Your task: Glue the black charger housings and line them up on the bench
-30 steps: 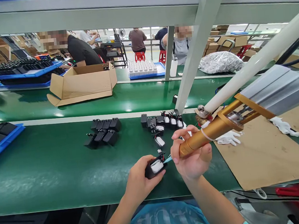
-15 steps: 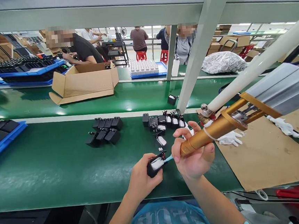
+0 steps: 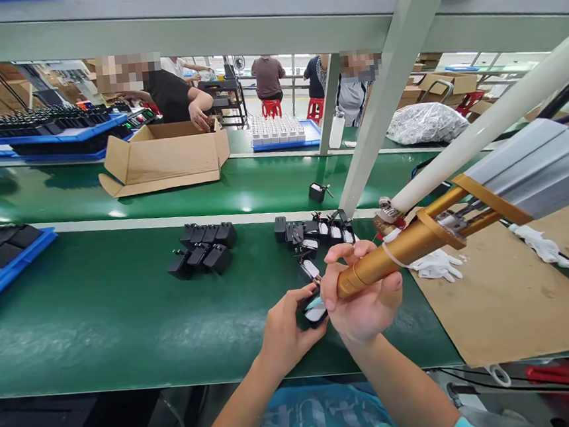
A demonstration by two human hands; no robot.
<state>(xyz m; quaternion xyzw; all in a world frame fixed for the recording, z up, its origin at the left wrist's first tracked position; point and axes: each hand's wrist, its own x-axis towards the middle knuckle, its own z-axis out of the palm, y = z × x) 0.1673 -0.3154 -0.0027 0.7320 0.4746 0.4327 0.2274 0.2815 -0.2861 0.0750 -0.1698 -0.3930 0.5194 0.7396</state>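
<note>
My left hand (image 3: 287, 329) is closed round a small black housing (image 3: 316, 313) with a white part inside, held just above the green belt (image 3: 99, 323). My right hand (image 3: 364, 299) grips the gold barrel of a hanging dispenser tool (image 3: 397, 253), whose light blue tip is pressed down against the housing. Just beyond my hands lies a row of open black housings with wires (image 3: 316, 232). To their left sits a cluster of closed black housings (image 3: 202, 247).
A brown cardboard sheet (image 3: 511, 293) with white gloves (image 3: 435, 263) lies at the right. A blue tray (image 3: 4, 261) sits at the left edge. Across the far belt stand an open carton (image 3: 167, 157), a single black housing (image 3: 317, 191), and several seated people.
My hands have come together: the housing has moved right and up under my right hand, and the tool's tip now sits on it. A person across the belt reaches to the carton.
</note>
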